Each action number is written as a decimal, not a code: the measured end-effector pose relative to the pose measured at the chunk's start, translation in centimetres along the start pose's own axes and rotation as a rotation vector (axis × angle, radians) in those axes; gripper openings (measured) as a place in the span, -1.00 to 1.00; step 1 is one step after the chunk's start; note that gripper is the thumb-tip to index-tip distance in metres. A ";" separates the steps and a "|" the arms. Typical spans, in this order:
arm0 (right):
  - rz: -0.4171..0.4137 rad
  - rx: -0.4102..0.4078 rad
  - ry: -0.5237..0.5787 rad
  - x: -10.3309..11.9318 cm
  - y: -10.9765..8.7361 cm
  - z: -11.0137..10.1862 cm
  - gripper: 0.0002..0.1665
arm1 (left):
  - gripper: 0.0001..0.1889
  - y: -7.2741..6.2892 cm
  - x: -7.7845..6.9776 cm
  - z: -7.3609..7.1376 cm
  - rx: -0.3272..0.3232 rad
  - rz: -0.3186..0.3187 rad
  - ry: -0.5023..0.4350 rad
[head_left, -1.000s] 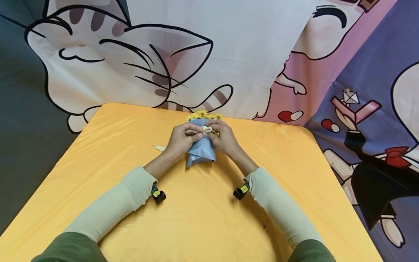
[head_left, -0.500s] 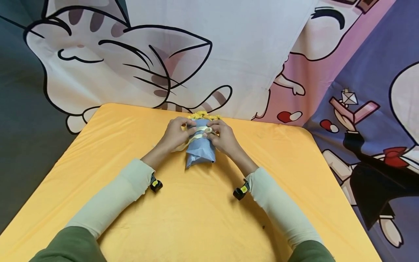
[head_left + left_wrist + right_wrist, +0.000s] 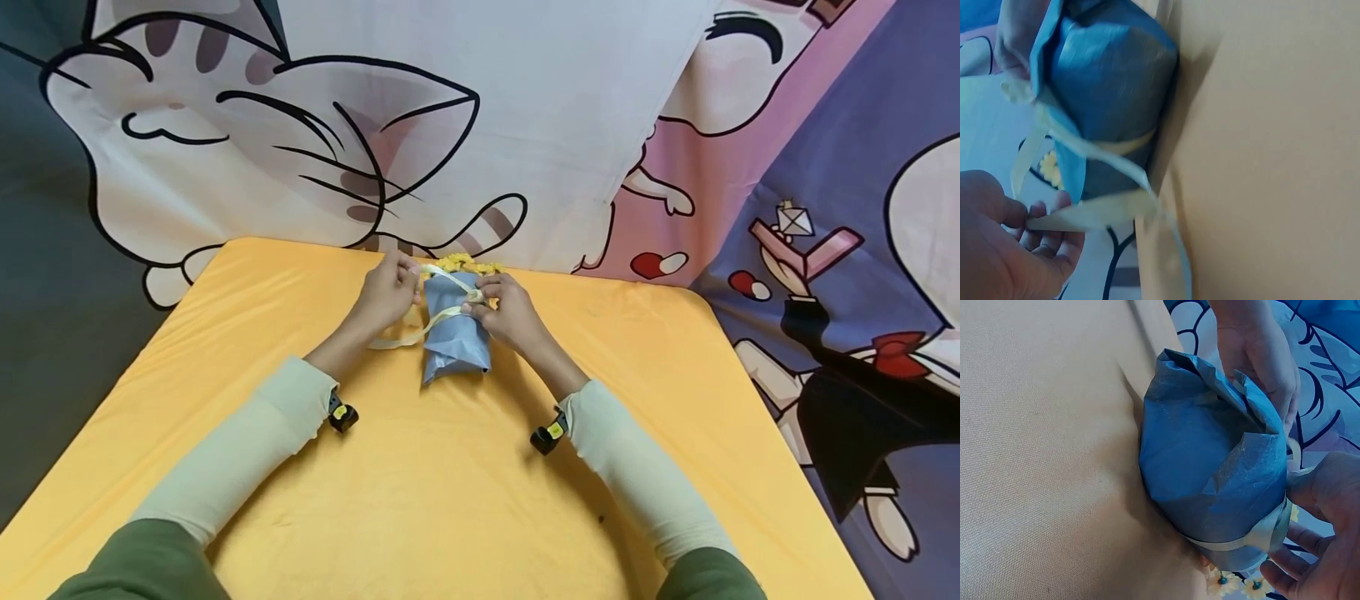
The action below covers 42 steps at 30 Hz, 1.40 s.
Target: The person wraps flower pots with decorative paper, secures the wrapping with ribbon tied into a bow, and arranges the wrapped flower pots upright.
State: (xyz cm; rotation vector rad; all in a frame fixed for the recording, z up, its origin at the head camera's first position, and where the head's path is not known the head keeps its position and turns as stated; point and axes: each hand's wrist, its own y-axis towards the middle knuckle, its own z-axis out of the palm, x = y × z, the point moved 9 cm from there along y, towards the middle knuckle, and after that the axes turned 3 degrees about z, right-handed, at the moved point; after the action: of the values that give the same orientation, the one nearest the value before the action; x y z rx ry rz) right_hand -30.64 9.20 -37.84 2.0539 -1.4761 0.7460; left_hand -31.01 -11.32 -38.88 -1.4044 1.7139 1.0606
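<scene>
A small bouquet of yellow flowers point(image 3: 461, 263) in blue wrapping paper point(image 3: 453, 350) lies on the table. A pale yellow ribbon point(image 3: 405, 341) runs round the wrap, with a small loop at its right side. My left hand point(image 3: 387, 292) pinches a length of the ribbon left of the bouquet; in the left wrist view the ribbon point(image 3: 1091, 215) stretches from those fingers to the wrap. At the loop, my right hand point(image 3: 508, 310) pinches the ribbon against the wrap's right side. The right wrist view shows its thumb and fingers spread around the ribbon point(image 3: 1260, 537).
The bouquet lies near the back edge of the yellow-covered table point(image 3: 450, 492). Behind it hangs a cloth printed with a cartoon cat point(image 3: 562, 150). A tiny dark speck point(image 3: 601, 519) lies on the cover at the right front.
My left hand has moved left and slightly up from the knot, drawing a length of ribbon away from the wrap. My right hand has stayed at the loop.
</scene>
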 end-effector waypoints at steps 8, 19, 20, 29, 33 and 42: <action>-0.008 -0.004 0.006 0.4 0.0 0.0 -0.69 | -0.66 0.0 1.0 -5.0 -0.153 -0.014 0.014; 0.019 -0.011 0.012 0.6 -0.2 -0.3 -0.68 | -0.72 0.0 3.2 -7.5 -0.210 -0.106 0.048; 0.022 -0.011 0.013 0.6 -0.3 -0.4 -0.67 | -0.72 0.1 3.4 -7.5 -0.204 -0.119 0.047; 0.030 -0.026 0.018 0.3 -0.5 -0.4 -0.53 | -0.67 0.4 4.9 -7.5 -0.177 -0.185 0.061; 0.029 -0.027 0.021 0.3 -0.6 -0.1 -0.52 | -0.74 0.3 5.2 -7.3 -0.048 -0.231 0.182; 0.000 -0.017 -0.021 1.0 -0.5 -0.4 -0.42 | -0.71 -3.0 0.0 -1.6 0.493 -0.235 0.046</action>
State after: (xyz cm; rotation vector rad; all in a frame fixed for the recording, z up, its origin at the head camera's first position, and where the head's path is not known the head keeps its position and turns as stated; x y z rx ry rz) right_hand -29.93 8.98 -36.93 2.0552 -1.4895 0.7114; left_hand -28.13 -13.00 -38.73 -1.2698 1.6465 0.4391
